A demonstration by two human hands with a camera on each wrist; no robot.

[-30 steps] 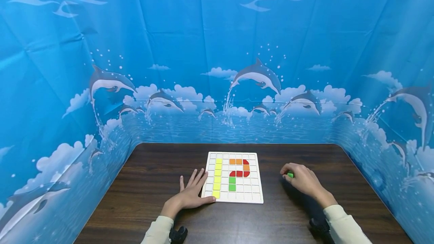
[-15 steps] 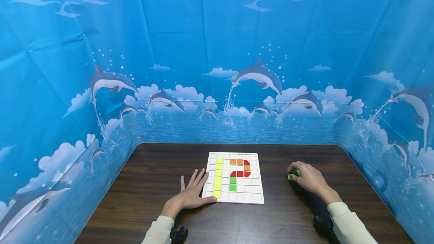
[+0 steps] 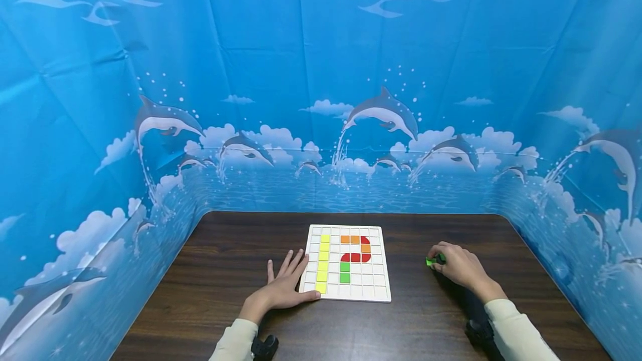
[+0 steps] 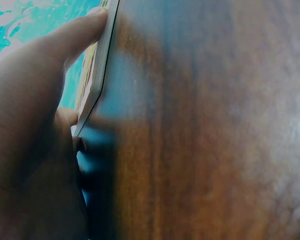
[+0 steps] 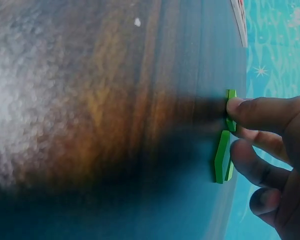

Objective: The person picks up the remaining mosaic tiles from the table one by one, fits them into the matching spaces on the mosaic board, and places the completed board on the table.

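Note:
A white gridded board (image 3: 360, 293) lies on the table. My left hand (image 3: 281, 289) rests at its left side, fingers spread, with thumb and fingertips touching the edge. Yellow tiles (image 3: 322, 266) form a column on the board. Orange tiles (image 3: 350, 239), red rounded tiles (image 3: 356, 257) and green tiles (image 3: 344, 273) make a hooked shape beside it. Off to the right, my right hand (image 3: 462, 269) is bent over loose green pieces. In the right wrist view, thumb and forefinger pinch one green tile (image 5: 232, 125); another green piece (image 5: 221, 159) lies by the other fingers. The fingers partly hide both.
The dark wooden table (image 3: 241, 238) carries everything. A blue curtain (image 3: 261, 71) printed with dolphins surrounds its back and sides. Black wrist straps (image 3: 264, 346) sit by both sleeves. A small white speck (image 5: 137, 22) shows on the table in the right wrist view.
My right hand has moved a little to the right, and its fingers have shifted among the green pieces, showing more of them. The left hand stays on the board's edge.

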